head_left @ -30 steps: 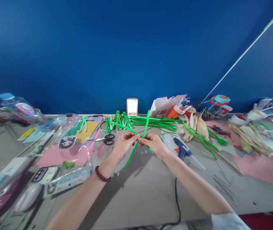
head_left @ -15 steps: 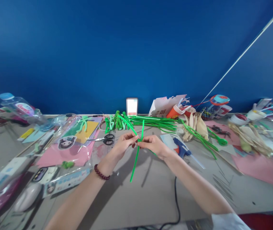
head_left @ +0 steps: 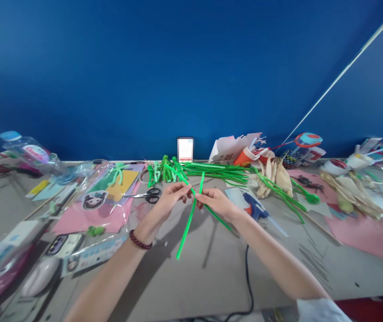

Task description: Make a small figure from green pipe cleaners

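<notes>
Above the counter (head_left: 191,286): two green stems (head_left: 185,229) crossed, pinched near the middle

Clutter behind: bundle of loose green stems (head_left: 216,171), twisted green pieces (head_left: 166,170), screen device (head_left: 185,150) upright at the blue wall (head_left: 191,80). Scissors (head_left: 152,195) near the left hand (head_left: 172,199); glue gun (head_left: 257,210) just beside the right hand (head_left: 219,205). Black cord (head_left: 249,279) runs on the near side, by the right forearm.

Crossed pair makes a skewed X. One long axis goes far left to near right, its near end by the right wrist; the other goes near left to far, leaning slightly right.

Both bright green, slim, even thickness, mostly straight. Left fingers pinch the far-left arm close to the crossing; right fingers pinch at the crossing. Can't tell if they're twisted there, fingertips cover it.
</notes>
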A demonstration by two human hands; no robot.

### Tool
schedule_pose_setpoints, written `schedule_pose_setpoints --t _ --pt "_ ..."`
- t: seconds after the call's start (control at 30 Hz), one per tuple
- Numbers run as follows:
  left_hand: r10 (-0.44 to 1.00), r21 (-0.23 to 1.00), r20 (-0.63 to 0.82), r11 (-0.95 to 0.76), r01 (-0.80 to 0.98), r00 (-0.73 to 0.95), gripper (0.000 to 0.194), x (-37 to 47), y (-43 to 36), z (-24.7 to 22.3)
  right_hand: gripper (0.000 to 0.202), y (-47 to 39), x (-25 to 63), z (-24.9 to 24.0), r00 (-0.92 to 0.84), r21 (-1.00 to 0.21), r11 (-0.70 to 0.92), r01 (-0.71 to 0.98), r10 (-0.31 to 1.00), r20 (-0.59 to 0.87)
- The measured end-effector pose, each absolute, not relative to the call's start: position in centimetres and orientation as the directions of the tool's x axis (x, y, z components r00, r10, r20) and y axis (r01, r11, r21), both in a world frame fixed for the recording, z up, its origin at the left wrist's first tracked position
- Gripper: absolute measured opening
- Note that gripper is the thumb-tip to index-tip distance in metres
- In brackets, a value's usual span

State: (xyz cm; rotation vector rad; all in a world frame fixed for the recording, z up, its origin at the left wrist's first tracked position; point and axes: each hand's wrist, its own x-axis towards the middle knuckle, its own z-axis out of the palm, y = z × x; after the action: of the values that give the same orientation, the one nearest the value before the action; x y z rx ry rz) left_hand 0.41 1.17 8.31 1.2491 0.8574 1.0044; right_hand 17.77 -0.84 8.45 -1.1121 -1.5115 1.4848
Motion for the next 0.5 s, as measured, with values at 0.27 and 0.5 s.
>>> schedule_pose_setpoints --t 0.27,0.5 --pt "0.943 0.995 0.087 -0.068 -0.070 0.321 0.031 1.13 1.07 8.06 0.026 -1.00 17.69 8.38 -0.382 -0.981 0.030 0.194 0.923 -0.047" --pt "0.950 0.997 -0.001 0.027 -0.077 0.314 0.030 0.99 1.02 8.11 0.036 -0.68 17.72 8.31 -0.268 -0.989 -0.052 0.140 0.959 -0.088"
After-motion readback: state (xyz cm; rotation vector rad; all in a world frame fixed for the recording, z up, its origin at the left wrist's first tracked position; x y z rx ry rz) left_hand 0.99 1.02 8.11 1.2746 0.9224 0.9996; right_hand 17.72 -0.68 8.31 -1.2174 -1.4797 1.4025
